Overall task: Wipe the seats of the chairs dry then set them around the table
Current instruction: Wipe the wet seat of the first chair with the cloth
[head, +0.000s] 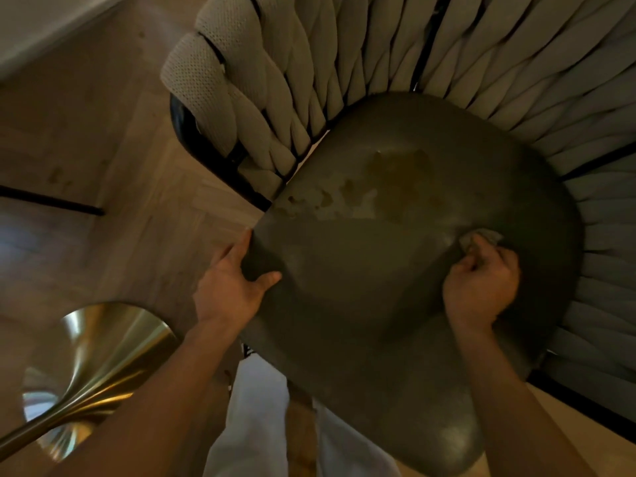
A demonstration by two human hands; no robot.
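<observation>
left hand point(237, 287) gripped an edge, thumb on top; right hand point(481, 284) was fisted, knuckles up; both forearms extended forward

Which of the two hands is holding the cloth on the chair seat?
The right hand: it clutches the cloth on the seat. The left hand only grips the seat's edge.

No legible text (none anywhere)

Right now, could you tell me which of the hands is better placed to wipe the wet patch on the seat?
The right hand, probably: it already grips the cloth on the seat, just below the wet patch. The left hand holds no cloth; it grips the seat's edge.
</observation>
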